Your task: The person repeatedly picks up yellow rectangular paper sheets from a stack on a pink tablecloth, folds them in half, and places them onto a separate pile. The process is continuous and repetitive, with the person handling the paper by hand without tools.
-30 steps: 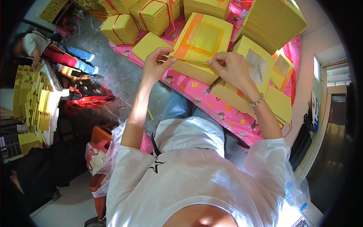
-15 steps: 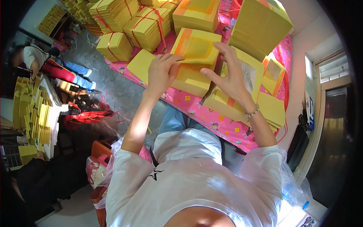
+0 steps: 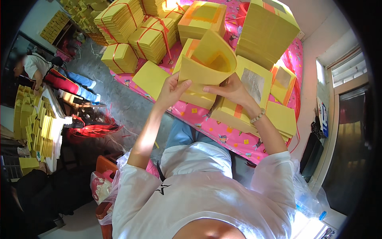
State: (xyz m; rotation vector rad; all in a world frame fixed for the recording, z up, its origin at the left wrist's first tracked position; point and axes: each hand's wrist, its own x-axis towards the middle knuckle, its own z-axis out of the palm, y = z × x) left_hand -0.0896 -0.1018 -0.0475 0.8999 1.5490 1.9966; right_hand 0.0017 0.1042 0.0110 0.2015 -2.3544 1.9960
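A yellow paper sheet point(image 3: 201, 73) stands curled between my hands, bent into an open loop, with an orange printed patch on its inner face. My left hand point(image 3: 171, 92) pinches its lower left edge, thumb on the near side. On the other side, my right hand point(image 3: 232, 91) grips the lower right edge, with the thumb pointing left and the fingers partly hidden behind the paper. Beneath the sheet sits a stack of yellow paper point(image 3: 203, 98). Right beside my right hand lies another thick paper stack point(image 3: 234, 115) with a silvery rectangle on top.
Red-tied paper bundles point(image 3: 153, 38) crowd the far left of the pink patterned cloth point(image 3: 223, 137). Tall stacks point(image 3: 266, 34) rise at the far right. A flat yellow pile point(image 3: 151, 81) lies left. Another person point(image 3: 38, 65) stands at a side table point(image 3: 55, 135); red strings point(image 3: 95, 129) hang nearby.
The sheet has been lifted off the stack and curled up into a loop. Both hands have moved down to its lower edge, and my right hand has closed on it.
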